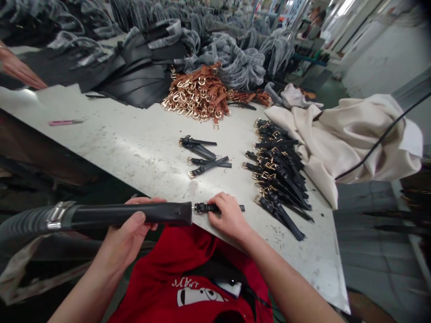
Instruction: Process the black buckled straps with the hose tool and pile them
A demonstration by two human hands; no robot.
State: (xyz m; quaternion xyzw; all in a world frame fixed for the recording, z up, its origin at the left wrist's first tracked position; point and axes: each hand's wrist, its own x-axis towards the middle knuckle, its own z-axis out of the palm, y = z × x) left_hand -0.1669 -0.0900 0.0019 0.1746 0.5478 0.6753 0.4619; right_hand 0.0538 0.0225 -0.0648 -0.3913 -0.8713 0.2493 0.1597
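My left hand (pixel 129 231) is wrapped round a wide black belt strap (pixel 131 214) that lies along the table's near edge, its squared end pointing right. My right hand (pixel 228 215) pinches a small black buckle strap (pixel 210 207) right at that end, where the two pieces meet. The small strap's tip pokes out past my fingers to the right.
A few loose black buckle straps (pixel 204 157) lie mid-table, a long pile of them (pixel 279 172) to the right. Brown straps with gold buckles (pixel 198 94) are heaped behind, black belts (pixel 141 76) beyond. Cream cloth (pixel 353 139) drapes the right edge. Another person's hand (pixel 18 69) shows far left.
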